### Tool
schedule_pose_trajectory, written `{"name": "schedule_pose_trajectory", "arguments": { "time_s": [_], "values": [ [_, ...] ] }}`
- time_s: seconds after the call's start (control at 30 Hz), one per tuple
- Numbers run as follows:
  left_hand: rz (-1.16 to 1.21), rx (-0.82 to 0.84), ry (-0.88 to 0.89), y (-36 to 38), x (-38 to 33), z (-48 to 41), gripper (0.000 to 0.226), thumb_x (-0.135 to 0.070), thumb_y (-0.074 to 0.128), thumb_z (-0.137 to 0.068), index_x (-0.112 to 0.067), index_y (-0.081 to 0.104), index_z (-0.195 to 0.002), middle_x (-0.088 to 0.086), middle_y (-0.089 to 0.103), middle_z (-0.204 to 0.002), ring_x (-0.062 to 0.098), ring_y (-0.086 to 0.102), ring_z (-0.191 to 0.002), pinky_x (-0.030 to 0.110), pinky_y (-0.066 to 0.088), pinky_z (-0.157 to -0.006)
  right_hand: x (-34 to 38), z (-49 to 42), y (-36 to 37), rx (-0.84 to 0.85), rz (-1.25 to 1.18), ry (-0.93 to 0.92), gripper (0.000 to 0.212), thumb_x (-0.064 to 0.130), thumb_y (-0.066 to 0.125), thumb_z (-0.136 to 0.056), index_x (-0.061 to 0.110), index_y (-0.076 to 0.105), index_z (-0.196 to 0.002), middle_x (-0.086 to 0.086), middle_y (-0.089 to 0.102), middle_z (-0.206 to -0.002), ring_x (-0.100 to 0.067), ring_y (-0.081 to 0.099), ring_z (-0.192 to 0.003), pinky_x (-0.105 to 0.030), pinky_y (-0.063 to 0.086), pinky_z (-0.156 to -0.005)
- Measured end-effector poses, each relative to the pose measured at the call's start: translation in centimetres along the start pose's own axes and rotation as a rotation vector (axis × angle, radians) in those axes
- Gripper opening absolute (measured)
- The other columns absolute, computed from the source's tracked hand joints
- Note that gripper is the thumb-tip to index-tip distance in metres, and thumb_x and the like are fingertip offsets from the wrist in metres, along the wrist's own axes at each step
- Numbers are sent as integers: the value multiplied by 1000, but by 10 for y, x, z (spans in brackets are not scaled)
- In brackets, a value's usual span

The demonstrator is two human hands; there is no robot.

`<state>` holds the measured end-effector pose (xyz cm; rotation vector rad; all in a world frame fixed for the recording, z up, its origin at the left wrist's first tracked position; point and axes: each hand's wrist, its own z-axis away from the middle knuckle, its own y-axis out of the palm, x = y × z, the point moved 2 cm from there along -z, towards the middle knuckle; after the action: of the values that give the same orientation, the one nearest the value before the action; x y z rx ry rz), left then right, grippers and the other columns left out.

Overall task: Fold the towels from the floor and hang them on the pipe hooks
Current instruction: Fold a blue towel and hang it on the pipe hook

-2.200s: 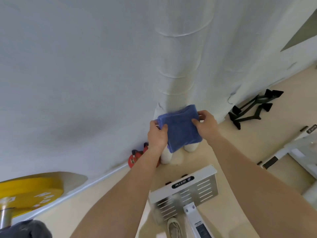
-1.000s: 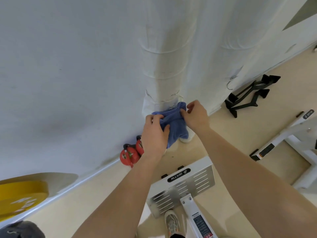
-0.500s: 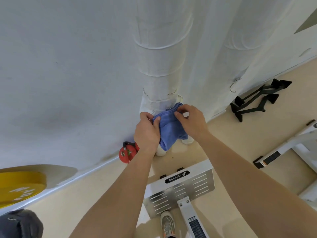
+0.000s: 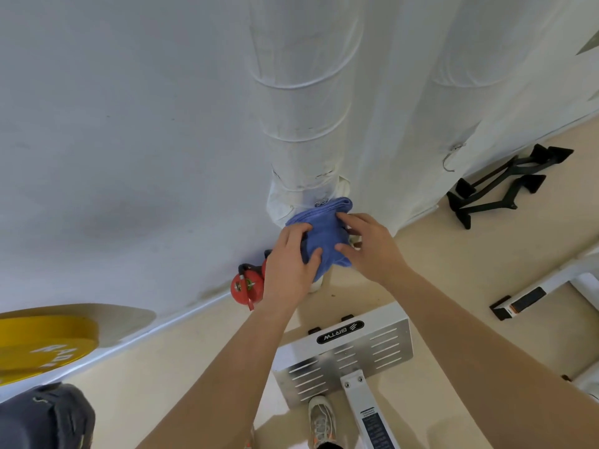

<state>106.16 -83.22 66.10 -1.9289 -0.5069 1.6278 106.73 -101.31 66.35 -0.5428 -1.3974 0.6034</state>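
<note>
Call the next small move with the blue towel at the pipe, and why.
Probably ease the right hand off first, left hand holding on: the top fold of the blue towel sits at the pipe hook, but whether it has caught is hidden, and both hands hold it.

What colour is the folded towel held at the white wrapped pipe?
Solid blue folded cloth towel, no pattern; clearest in the head view.
</note>
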Motion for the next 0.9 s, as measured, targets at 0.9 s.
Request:
{"name": "schedule_pose_trajectory", "arguments": {
  "time_s": [0.9],
  "values": [
    [-365,-45,32,-8,-13,-4,33,-28,68,-87,-19,63,-119,-1,62,-116,20,54,-102,35,52,-77,22,10,0,-39,265,48,64,32,62,-90,22,36,-148,-2,47,-140,-25,51,-121,-39,48,-94]
  ]
}}
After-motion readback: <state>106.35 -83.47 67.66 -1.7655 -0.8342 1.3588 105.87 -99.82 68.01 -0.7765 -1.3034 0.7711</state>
